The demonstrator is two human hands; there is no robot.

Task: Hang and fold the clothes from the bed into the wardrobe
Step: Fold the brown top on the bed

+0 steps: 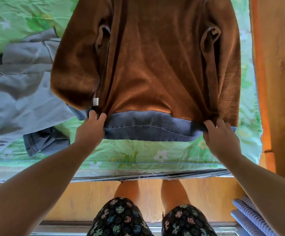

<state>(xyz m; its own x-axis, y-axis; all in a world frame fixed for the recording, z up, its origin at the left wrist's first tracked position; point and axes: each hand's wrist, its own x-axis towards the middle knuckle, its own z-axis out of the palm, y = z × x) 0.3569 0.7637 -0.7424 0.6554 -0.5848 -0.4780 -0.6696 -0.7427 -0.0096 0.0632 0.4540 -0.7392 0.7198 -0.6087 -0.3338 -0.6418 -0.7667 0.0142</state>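
A brown fleece sweater, turned inside out, lies spread on the bed with its blue ribbed hem toward me. My left hand pinches the hem at its left corner, beside a small white label. At the right corner my right hand grips the same hem. The hem is lifted a little off the green floral bed cover. Both sleeves are folded in over the sweater's sides.
Grey clothes and a dark blue garment lie bunched on the bed to the left. A wooden panel stands along the bed's right side. Striped blue fabric sits low at the right. My legs stand on a wooden floor.
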